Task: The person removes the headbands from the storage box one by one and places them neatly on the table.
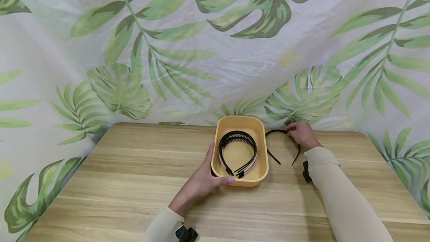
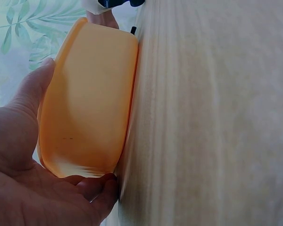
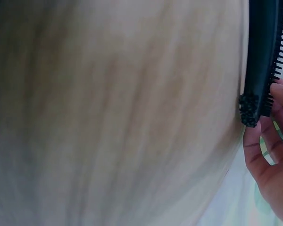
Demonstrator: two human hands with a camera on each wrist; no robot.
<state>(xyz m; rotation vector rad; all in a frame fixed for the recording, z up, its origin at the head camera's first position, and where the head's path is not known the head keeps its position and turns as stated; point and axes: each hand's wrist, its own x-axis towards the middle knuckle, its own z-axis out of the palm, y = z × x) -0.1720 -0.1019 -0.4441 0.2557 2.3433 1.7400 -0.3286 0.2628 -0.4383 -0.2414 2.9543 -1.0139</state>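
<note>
My left hand (image 1: 201, 182) holds a yellow plastic bin (image 1: 249, 183) at its near left corner, the thumb over the front rim and the fingers along the left side. The left wrist view shows the fingers bent against the wall of the bin. Inside lie several headbands (image 1: 239, 133), mostly black with one paler band, nested with their ends toward me. To the right of the bin, my right hand (image 1: 302, 135) pinches a black headband (image 1: 276, 131) near the top of its curve, its two ends pointing toward me. Comb-like teeth line a black headband (image 3: 263, 52) in the right wrist view.
The bin stands near the back edge of a wood-grain table (image 1: 134, 171). Right behind that edge hangs a white cloth (image 1: 242, 62) printed with green leaves. A small black device (image 1: 186, 233) is worn on each wrist.
</note>
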